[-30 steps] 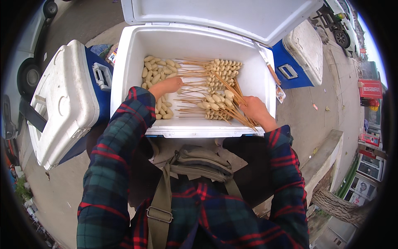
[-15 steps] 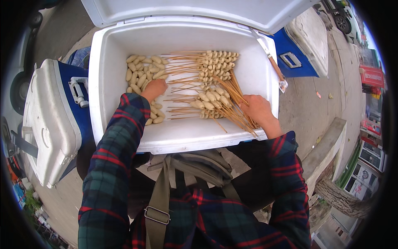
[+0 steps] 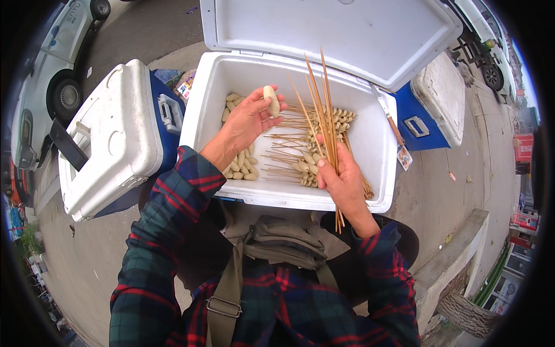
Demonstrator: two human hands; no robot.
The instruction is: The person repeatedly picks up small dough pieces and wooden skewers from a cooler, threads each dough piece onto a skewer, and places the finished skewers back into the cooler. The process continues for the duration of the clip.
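Observation:
My left hand (image 3: 243, 123) is raised over the white cooler box (image 3: 202, 115), pinching one pale, sausage-shaped piece (image 3: 270, 102) between thumb and fingers. Wrapped round a fanned bundle of wooden skewers (image 3: 327, 124) is my right hand (image 3: 342, 176), with their tips pointing up and away. A pile of loose pale pieces (image 3: 245, 165) lies at the left inside the box, partly behind my left forearm. To its right, skewered pale pieces (image 3: 341, 119) lie in rows with their sticks toward the left; my right hand and the bundle cover some of them.
The box lid (image 3: 329, 40) stands open at the far side. A wooden-handled knife (image 3: 391, 122) lies along the right rim. Blue coolers with white lids stand at left (image 3: 118, 127) and right (image 3: 442, 98). A bag (image 3: 286, 240) sits at my waist.
My left hand has risen from the pile with one pale piece. My right hand has lifted a bundle of skewers up from the right side of the box. The view has shifted.

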